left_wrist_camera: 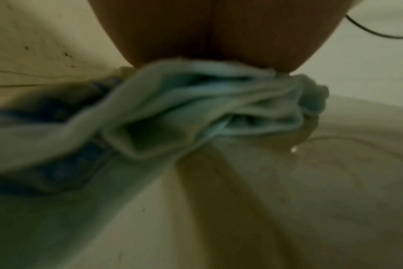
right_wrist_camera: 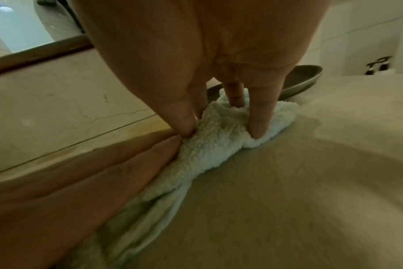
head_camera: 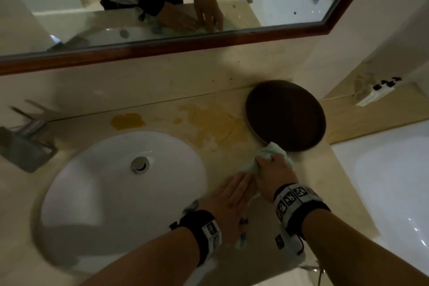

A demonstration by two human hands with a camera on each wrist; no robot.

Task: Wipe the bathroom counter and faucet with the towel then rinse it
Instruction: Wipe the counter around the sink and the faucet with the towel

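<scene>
A pale green-white towel (head_camera: 276, 150) lies bunched on the beige counter (head_camera: 325, 181), just right of the white sink (head_camera: 111, 169). My right hand (head_camera: 274, 169) grips its far end, thumb and fingers (right_wrist_camera: 258, 125) dug into the towel (right_wrist_camera: 209, 149). My left hand (head_camera: 232, 193) lies flat on the near part with straight fingers (right_wrist_camera: 104, 172). In the left wrist view the palm (left_wrist_camera: 207, 36) presses on the folded towel (left_wrist_camera: 196, 102). The metal faucet (head_camera: 25, 144) is blurred at the far left, away from both hands.
Yellow stains (head_camera: 126, 121) (head_camera: 213, 123) mark the counter behind the sink. A dark round tray (head_camera: 285, 115) sits against the back wall, touching the towel's tip. A wood-framed mirror (head_camera: 162, 46) hangs above. A white bathtub (head_camera: 394, 169) adjoins the counter's right end.
</scene>
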